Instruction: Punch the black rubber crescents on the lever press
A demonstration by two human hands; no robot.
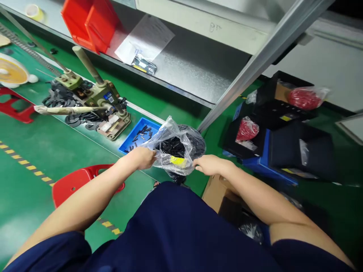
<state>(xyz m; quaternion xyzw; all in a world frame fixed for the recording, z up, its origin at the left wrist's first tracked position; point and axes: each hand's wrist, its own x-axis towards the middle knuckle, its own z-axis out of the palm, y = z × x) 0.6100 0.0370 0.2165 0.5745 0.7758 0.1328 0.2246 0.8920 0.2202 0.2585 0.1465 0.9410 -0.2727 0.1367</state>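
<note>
A clear plastic bag (187, 145) full of small black parts (172, 146) stands open in front of my body, with a yellow label (178, 161) near its rim. My left hand (145, 158) is closed on the left side of the bag's rim. On the right side, my right hand (204, 164) pinches the same rim. Just left of the bag, a blue tray (124, 145) holds several loose black parts, and part of it is hidden behind the plastic.
A green hand press (103, 94) stands on the bench beside black pieces (61, 96). Above is a metal shelf (187, 75) with a red bin (99, 26). A red stool (70, 185) is at left; black bins (300, 147) and a cardboard box (214, 192) are at right.
</note>
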